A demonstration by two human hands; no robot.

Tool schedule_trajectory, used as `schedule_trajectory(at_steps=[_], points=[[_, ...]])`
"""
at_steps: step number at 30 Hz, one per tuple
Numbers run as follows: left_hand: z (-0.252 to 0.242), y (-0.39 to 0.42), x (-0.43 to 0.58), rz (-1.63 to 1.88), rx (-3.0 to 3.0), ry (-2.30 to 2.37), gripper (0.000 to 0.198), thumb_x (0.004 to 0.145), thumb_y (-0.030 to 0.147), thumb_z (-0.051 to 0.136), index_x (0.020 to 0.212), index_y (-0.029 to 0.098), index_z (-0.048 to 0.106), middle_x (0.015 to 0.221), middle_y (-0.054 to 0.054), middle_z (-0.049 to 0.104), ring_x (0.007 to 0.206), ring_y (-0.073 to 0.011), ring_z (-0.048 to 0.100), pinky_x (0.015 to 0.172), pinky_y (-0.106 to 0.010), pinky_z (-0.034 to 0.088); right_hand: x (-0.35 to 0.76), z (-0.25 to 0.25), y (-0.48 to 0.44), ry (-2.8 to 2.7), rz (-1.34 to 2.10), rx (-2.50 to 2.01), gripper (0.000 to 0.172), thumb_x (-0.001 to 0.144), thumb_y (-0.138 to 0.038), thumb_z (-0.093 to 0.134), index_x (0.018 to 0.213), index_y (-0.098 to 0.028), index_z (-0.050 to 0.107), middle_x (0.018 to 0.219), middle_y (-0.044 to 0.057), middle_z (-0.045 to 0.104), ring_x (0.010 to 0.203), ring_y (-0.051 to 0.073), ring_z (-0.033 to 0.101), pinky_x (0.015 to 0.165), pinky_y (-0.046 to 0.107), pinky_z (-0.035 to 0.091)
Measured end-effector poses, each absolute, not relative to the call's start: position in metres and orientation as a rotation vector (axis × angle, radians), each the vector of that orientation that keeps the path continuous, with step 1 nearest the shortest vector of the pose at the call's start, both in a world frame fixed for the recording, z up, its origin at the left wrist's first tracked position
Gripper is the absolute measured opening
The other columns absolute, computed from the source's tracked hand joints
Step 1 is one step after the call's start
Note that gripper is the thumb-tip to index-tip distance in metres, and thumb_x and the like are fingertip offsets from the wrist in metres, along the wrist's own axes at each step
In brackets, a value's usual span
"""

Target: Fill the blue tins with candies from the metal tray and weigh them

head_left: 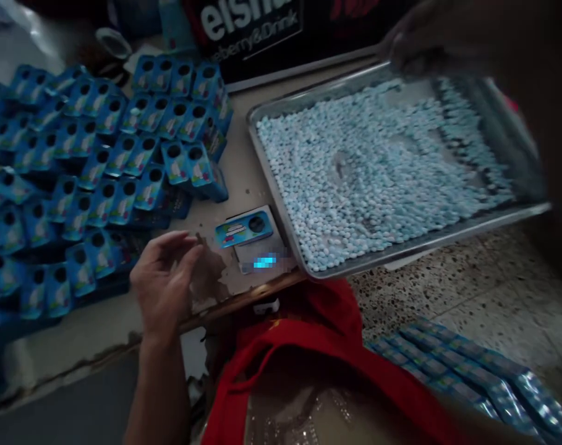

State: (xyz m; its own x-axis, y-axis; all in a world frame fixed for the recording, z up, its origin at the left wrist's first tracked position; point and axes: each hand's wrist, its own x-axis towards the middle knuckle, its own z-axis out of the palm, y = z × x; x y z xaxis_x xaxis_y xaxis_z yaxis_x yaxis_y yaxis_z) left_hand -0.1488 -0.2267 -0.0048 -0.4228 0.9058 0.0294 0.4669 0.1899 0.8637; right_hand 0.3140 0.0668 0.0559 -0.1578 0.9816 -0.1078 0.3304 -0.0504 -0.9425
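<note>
My left hand point(164, 278) is over the table's front edge, palm turned inward and fingers loosely bent, with nothing visible in it. Just right of it, a small blue box point(244, 228) with a dark round window lies on a small scale point(257, 256) with a glowing display. A large metal tray point(285, 204) spreads out to the right, filled with small pale blue and white oval pieces like candies point(378, 179). Another person's hand point(415, 49), in shadow, is at the tray's far rim; its grip is unclear. My right hand is out of view.
Rows of blue boxes point(99, 161) with round windows crowd the table's left side. A black sign point(262, 37) with white lettering stands behind. Wrapped blue packs point(461, 371) lie on the speckled floor point(503, 290) at lower right. The tray overhangs the table edge.
</note>
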Motion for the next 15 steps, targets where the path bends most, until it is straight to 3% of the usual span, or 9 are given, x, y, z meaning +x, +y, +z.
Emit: schedule_trajectory(at_steps=[2,4,8,15], points=[[-0.006,-0.231,-0.149,1.152,1.271,1.930,0.038,0.081,0.038,0.091,0.114,0.023,0.081,0.104,-0.005,0.086,0.100,-0.0230,0.084,0.098,-0.037,0.069,0.267,0.051,0.037,-1.629,1.465,-1.651,0.036,0.109,-0.009,0.051,0.105,-0.006,0.087,0.077,-0.004,0.075,0.077,0.001,0.074,0.071,0.020,0.046],[-0.007,-0.237,-0.150,1.152,1.271,1.922,0.037,0.082,0.038,0.090,0.114,0.023,0.080,0.103,-0.004,0.085,0.100,-0.0224,0.084,0.100,-0.037,0.069,0.225,0.042,-0.001,-1.679,1.740,-1.570,0.027,0.104,0.002,0.064,0.107,-0.009,0.088,0.074,-0.001,0.075,0.066,0.002,0.069,0.067,0.018,0.049],[-0.009,-0.252,-0.153,1.173,1.267,1.888,0.035,0.084,0.037,0.088,0.114,0.023,0.078,0.103,-0.004,0.083,0.100,-0.0222,0.083,0.101,-0.038,0.068,0.195,0.014,-0.059,-1.645,2.018,-1.525,0.018,0.100,-0.003,0.073,0.095,-0.012,0.087,0.074,0.005,0.076,0.058,0.008,0.060,0.054,0.021,0.044],[-0.020,-0.270,-0.166,1.212,1.244,1.753,0.037,0.082,0.039,0.088,0.113,0.021,0.078,0.105,-0.007,0.083,0.102,-0.0234,0.081,0.100,-0.037,0.066,0.213,0.015,-0.105,-1.379,2.038,-1.635,0.008,0.092,-0.011,0.083,0.097,-0.015,0.087,0.085,0.010,0.080,0.075,0.015,0.068,0.072,0.029,0.055]])
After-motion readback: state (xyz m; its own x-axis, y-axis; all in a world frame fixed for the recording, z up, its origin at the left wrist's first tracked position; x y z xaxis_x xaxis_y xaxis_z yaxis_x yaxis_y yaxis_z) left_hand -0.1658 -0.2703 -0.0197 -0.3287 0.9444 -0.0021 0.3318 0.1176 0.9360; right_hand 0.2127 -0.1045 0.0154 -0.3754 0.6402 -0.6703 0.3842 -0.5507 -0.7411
